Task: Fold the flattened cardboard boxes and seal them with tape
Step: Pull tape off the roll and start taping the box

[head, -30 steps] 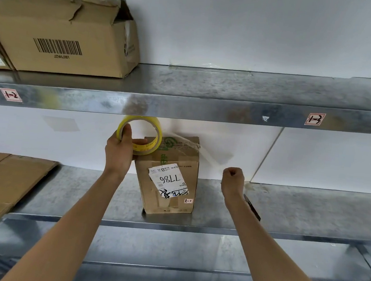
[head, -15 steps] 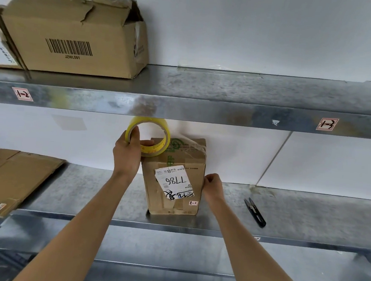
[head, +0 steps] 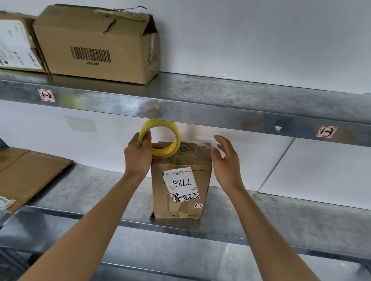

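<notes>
Shelves carry three boxes; left hand grips one tape roll.

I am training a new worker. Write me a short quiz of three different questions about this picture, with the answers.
1. True or false: the left hand holds the yellow tape roll.
2. How is the right hand? A) gripping scissors B) open, beside the small box C) a fist around the tape
3. Fill in: the barcode box stands on the ___ shelf.
Key: 1 true; 2 B; 3 upper.
</notes>
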